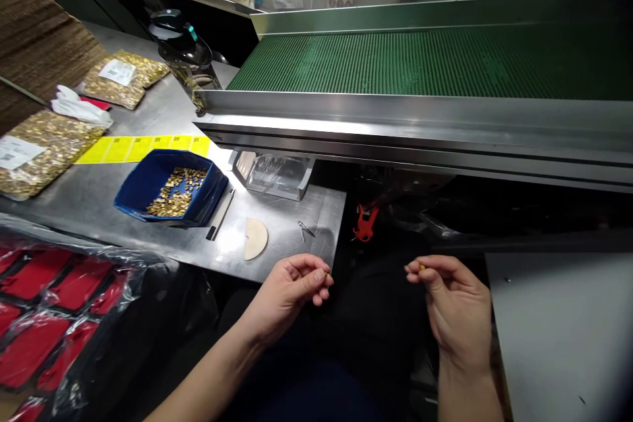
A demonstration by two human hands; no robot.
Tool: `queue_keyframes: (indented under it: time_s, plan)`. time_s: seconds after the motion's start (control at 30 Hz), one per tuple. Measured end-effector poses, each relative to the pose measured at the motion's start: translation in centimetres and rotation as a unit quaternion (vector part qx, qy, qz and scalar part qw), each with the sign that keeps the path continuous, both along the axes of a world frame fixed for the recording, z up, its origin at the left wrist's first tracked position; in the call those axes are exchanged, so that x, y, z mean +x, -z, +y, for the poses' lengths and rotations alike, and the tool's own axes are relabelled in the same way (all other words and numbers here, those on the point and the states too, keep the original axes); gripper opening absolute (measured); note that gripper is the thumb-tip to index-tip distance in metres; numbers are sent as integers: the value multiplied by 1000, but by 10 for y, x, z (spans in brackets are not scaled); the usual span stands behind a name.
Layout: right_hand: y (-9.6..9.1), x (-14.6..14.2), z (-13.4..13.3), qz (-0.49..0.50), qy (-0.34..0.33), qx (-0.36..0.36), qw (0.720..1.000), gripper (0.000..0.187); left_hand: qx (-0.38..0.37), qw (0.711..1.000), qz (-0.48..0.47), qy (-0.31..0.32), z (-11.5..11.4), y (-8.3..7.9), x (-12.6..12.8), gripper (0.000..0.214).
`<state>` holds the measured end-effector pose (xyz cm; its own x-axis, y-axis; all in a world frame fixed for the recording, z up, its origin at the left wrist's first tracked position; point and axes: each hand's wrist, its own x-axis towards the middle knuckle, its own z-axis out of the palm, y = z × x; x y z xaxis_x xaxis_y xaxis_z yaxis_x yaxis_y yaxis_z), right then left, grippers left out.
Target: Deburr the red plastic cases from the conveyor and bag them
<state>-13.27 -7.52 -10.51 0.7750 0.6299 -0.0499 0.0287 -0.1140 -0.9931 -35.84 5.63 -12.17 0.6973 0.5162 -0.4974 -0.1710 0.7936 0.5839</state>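
My left hand (299, 283) is held over my lap by the table corner, thumb and fingertips pinched together. Whatever sits in that pinch is too small to make out. My right hand (455, 306), apart from the left and further right, pinches a small gold-coloured piece (422, 268) between thumb and fingers. A blue bin (131, 188) on the steel table holds many small gold-coloured metal pieces (173, 201). Closer to my left hand lie a pale half-round disc (256, 239) and a small metal tool (305, 229), whose kind I cannot tell.
A green ribbed conveyor (376, 62) with a metal side rail crosses ahead. Bags of gold pieces (49, 148), yellow labels (133, 148), a dark bottle (185, 56) and a clear-lidded box (277, 175) stand left. Red packed items (34, 349) lie lower left; a white surface (564, 336) is right.
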Motion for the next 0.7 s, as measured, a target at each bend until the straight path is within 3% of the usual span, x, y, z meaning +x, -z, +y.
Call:
queue_keyframes:
  time_s: [0.2, 0.37, 0.5, 0.7]
  plan:
    - [5, -38, 18, 176, -121, 57, 975, 12, 16, 1000, -19, -10, -6, -5, 6, 24]
    - [4, -55, 23, 228, -183, 7, 956, 15, 21, 999, -22, -18, -11, -4, 5, 21]
    - [-3, -65, 23, 188, -204, -23, 960, 17, 24, 1000, -12, -14, -11, -4, 4, 23]
    - [-12, -80, 28, -35, -217, -16, 975, 6, 43, 999, -10, 1, -12, -4, 3, 28]
